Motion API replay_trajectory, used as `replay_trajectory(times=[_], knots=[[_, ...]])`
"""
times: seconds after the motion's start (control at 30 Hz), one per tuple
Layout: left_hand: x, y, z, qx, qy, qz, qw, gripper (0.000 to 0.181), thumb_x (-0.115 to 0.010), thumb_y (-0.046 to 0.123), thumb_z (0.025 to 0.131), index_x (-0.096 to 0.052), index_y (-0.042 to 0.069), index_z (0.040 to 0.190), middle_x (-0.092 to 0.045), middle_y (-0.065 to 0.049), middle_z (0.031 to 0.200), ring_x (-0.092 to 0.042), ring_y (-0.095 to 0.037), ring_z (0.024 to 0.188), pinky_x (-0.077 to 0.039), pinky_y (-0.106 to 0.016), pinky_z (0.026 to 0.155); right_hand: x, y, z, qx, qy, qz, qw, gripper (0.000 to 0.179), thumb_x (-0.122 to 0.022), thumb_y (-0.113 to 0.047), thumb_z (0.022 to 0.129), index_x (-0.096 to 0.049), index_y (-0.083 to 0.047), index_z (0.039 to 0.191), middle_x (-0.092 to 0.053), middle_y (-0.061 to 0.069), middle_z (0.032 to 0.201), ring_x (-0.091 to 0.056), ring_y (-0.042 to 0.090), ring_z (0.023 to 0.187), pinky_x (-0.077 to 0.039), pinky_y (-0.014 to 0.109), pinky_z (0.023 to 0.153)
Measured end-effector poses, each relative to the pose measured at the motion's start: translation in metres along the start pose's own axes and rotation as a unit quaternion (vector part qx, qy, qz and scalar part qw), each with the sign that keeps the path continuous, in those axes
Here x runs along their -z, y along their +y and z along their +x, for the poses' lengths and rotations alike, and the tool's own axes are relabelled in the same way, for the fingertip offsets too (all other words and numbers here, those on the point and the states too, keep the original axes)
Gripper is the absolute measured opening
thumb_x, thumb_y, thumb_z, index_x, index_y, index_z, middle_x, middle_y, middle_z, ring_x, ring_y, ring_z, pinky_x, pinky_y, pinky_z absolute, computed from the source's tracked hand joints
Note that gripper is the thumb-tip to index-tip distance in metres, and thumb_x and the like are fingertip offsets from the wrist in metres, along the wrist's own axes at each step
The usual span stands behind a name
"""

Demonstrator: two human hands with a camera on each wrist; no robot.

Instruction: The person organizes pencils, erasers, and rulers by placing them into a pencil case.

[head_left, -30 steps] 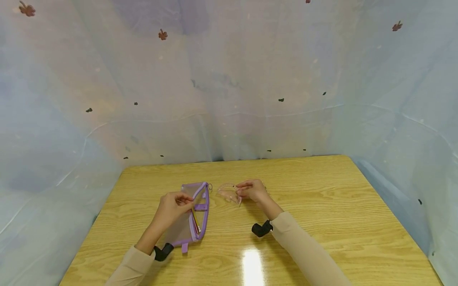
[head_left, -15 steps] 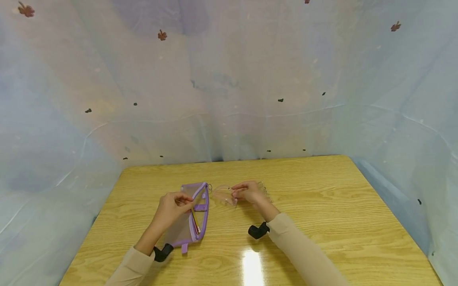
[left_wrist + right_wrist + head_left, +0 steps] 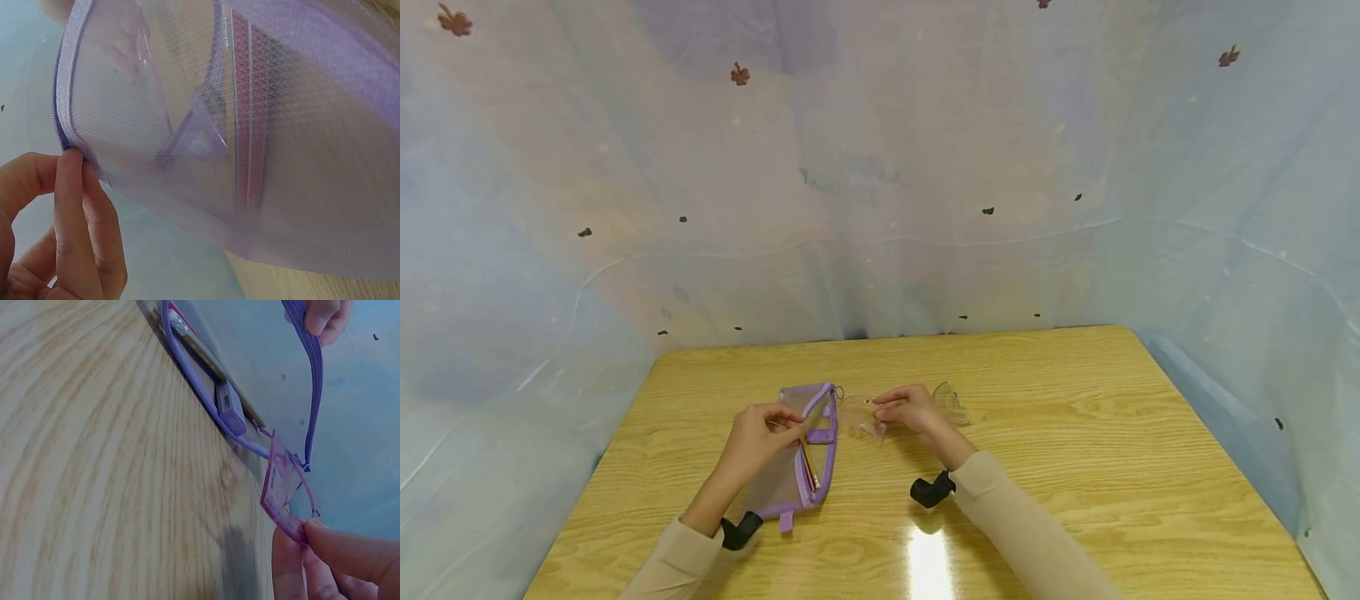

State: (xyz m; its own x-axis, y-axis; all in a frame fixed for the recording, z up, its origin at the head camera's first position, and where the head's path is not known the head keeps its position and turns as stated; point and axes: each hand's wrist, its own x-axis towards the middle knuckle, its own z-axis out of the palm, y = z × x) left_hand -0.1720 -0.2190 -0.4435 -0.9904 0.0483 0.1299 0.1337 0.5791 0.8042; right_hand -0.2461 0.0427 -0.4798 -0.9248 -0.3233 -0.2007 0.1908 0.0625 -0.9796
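My left hand (image 3: pixel 760 437) pinches the zip edge of a purple mesh pencil case (image 3: pixel 777 483), holding its mouth apart. Inside it are a yellow pencil (image 3: pixel 808 462), a red stick-like item and, in the right wrist view, a purple block like an eraser (image 3: pixel 230 407). Thumb and fingers of my right hand (image 3: pixel 910 410) pinch a clear pink protractor (image 3: pixel 280 494) by one end. Its far end is at the case's opening, overlapping it in the right wrist view; whether they touch I cannot tell. The left wrist view shows the mesh (image 3: pixel 325 169) close up.
A clear, dark-marked protractor (image 3: pixel 951 404) lies on the wooden table (image 3: pixel 1075 467) behind my right hand. A small metal ring (image 3: pixel 839 392) hangs at the case's far end. Patterned cloth (image 3: pixel 880 183) surrounds the table at the back and sides.
My right hand has moved left with the pink protractor, bringing it to the case's opening. The other protractor has come into view behind that hand. My left hand stays on the case.
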Motion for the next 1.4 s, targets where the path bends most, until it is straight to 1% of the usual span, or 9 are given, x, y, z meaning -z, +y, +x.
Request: replay_trajectory(times=[0.13,0.37,0.47,0.6,0.67,0.83,1.0,1.2,1.4], knots=[[0.000,0.000,0.000,0.001,0.000,0.003,1.0000,0.012,-0.078,0.010,0.086,-0.075,0.000,0.092,-0.069,-0.002,0.078,-0.066,-0.014,0.067,-0.054,-0.025,0.059,-0.004,0.000,-0.001,0.002,-0.009,0.004,1.0000,0.026,-0.063,0.014,0.090,-0.064,0.017,0.116,-0.070,0.028,0.099,-0.072,0.025,0.085,-0.059,0.034,0.075],[0.001,-0.001,-0.001,0.002,0.000,0.007,1.0000,0.011,-0.078,0.008,0.086,-0.075,0.000,0.092,-0.069,-0.002,0.078,-0.065,-0.014,0.066,-0.054,-0.025,0.059,-0.012,0.001,0.000,0.002,-0.022,0.015,0.9996,0.026,-0.063,0.015,0.089,-0.064,0.018,0.115,-0.071,0.028,0.098,-0.072,0.021,0.078,-0.059,0.037,0.075],[0.001,0.000,-0.001,-0.004,0.000,0.010,0.9999,0.011,-0.078,0.009,0.087,-0.075,0.000,0.092,-0.069,-0.002,0.078,-0.065,-0.014,0.067,-0.054,-0.025,0.059,-0.016,0.002,0.000,0.006,-0.027,0.016,0.9995,0.025,-0.063,0.016,0.089,-0.064,0.018,0.114,-0.070,0.028,0.098,-0.072,0.021,0.078,-0.059,0.037,0.075],[0.001,0.001,-0.001,-0.004,0.000,0.012,0.9999,0.011,-0.078,0.010,0.087,-0.076,0.000,0.092,-0.069,-0.002,0.079,-0.066,-0.014,0.068,-0.054,-0.025,0.060,-0.021,0.002,0.000,0.006,-0.034,0.021,0.9992,0.026,-0.063,0.016,0.089,-0.063,0.019,0.114,-0.070,0.030,0.098,-0.072,0.021,0.078,-0.059,0.035,0.073],[0.001,0.000,-0.001,-0.002,0.000,0.014,0.9999,0.011,-0.078,0.010,0.087,-0.076,0.001,0.092,-0.069,-0.001,0.079,-0.066,-0.014,0.068,-0.054,-0.025,0.060,-0.023,0.001,0.000,0.005,-0.037,0.024,0.9990,0.026,-0.062,0.016,0.089,-0.063,0.019,0.115,-0.069,0.031,0.100,-0.072,0.024,0.079,-0.059,0.035,0.072],[0.001,0.001,-0.002,0.005,0.000,0.008,1.0000,0.010,-0.076,0.007,0.087,-0.075,0.000,0.094,-0.069,-0.002,0.079,-0.065,-0.014,0.067,-0.054,-0.025,0.059,-0.028,-0.001,-0.002,0.003,-0.043,0.030,0.9986,0.027,-0.062,0.016,0.089,-0.062,0.019,0.116,-0.068,0.032,0.102,-0.073,0.031,0.085,-0.059,0.038,0.076],[0.000,0.002,-0.002,0.007,-0.001,0.001,1.0000,0.009,-0.077,0.005,0.087,-0.075,-0.001,0.094,-0.069,-0.003,0.079,-0.066,-0.015,0.066,-0.054,-0.025,0.058,-0.032,-0.003,-0.003,-0.001,-0.051,0.042,0.9978,0.028,-0.063,0.016,0.089,-0.060,0.021,0.117,-0.067,0.033,0.104,-0.073,0.028,0.083,-0.058,0.039,0.078],[-0.001,0.001,-0.001,0.007,-0.005,0.005,0.9999,0.013,-0.078,0.008,0.087,-0.075,-0.002,0.095,-0.069,-0.003,0.078,-0.066,-0.015,0.066,-0.054,-0.025,0.058,-0.038,-0.002,-0.003,0.005,-0.057,0.044,0.9974,0.029,-0.062,0.017,0.089,-0.059,0.023,0.117,-0.065,0.037,0.105,-0.072,0.034,0.088,-0.058,0.041,0.079],[-0.002,0.001,0.000,0.006,-0.001,0.011,0.9999,0.011,-0.077,0.005,0.085,-0.075,-0.001,0.094,-0.069,-0.002,0.078,-0.065,-0.014,0.067,-0.054,-0.025,0.059,-0.046,0.003,-0.001,0.007,-0.062,0.057,0.9964,0.029,-0.061,0.019,0.088,-0.059,0.024,0.116,-0.065,0.038,0.104,-0.072,0.030,0.085,-0.059,0.039,0.077]])
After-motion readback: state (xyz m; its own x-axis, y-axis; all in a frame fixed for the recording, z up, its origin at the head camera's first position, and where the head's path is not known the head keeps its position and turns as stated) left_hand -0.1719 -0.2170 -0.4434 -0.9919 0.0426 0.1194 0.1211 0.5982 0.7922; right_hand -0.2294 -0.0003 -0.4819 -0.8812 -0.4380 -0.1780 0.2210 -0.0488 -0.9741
